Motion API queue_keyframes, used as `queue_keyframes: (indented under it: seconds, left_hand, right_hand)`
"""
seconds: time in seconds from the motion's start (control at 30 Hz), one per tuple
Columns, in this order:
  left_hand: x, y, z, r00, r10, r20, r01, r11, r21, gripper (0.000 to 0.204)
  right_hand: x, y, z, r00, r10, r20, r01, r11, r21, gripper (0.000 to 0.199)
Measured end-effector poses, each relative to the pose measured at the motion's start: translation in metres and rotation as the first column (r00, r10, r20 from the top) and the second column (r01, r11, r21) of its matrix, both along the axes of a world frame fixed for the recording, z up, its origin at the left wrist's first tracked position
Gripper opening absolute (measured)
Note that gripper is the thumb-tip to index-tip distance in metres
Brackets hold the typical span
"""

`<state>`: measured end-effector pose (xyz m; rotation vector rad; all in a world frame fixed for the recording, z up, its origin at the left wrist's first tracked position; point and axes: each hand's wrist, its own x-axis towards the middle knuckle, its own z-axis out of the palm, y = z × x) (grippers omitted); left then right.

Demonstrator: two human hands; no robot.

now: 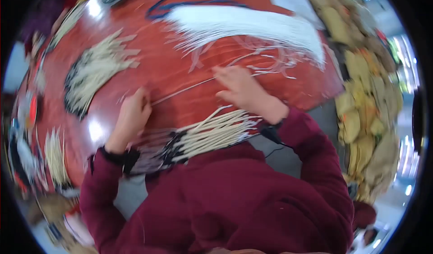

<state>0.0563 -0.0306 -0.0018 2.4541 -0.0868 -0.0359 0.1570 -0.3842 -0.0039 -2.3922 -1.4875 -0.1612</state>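
Observation:
A thin white strand (184,90) stretches slantwise over the red table between my two hands. Its near end meets my left hand (135,111), whose fingers are closed in a pinch on it. My right hand (243,89) lies over the strand farther along, fingers stretched out and thumb apart. Just below that hand, along the near table edge, rests a row of cream cords (212,134) with black ends. Beyond my right hand spreads a large bundle of long white strands (252,26), with pinkish clear strips (286,60) trailing from it.
On the red table (180,69), a fan of cream cords (97,71) with dark ends lies at left, another bunch (55,157) at near left. A blue strap (198,3) lies behind the white bundle. Yellowish sacks (361,109) are piled right. Another person (45,17) is at far left.

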Motion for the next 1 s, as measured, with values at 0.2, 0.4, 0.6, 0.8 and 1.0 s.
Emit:
queue_keyframes:
  seconds: [0.2, 0.4, 0.6, 0.8, 1.0]
  left_hand:
    - [-0.013, 0.009, 0.000, 0.990, 0.118, -0.077, -0.114, 0.992, 0.052, 0.011]
    - [-0.016, 0.004, -0.005, 0.972, 0.181, -0.150, -0.159, 0.976, 0.146, 0.011]
    - [-0.019, 0.019, -0.004, 0.964, 0.192, -0.182, -0.162, 0.973, 0.166, 0.009]
    - [0.001, 0.060, 0.016, 0.949, 0.300, 0.097, -0.315, 0.893, 0.323, 0.019]
    - [0.018, 0.122, -0.010, 0.920, 0.243, 0.307, -0.390, 0.640, 0.662, 0.018]
  right_hand:
    - [0.004, 0.005, -0.003, 0.988, -0.065, -0.143, 0.067, 0.998, 0.006, 0.049]
    - [-0.004, 0.002, -0.002, 0.988, -0.050, -0.144, 0.043, 0.998, -0.055, 0.047]
    - [-0.003, 0.005, 0.004, 0.984, -0.072, -0.165, 0.058, 0.994, -0.089, 0.048]
    - [-0.002, 0.002, 0.000, 0.984, -0.064, -0.166, 0.052, 0.996, -0.076, 0.048]
    - [-0.001, 0.003, -0.002, 0.985, -0.067, -0.161, 0.057, 0.996, -0.064, 0.046]
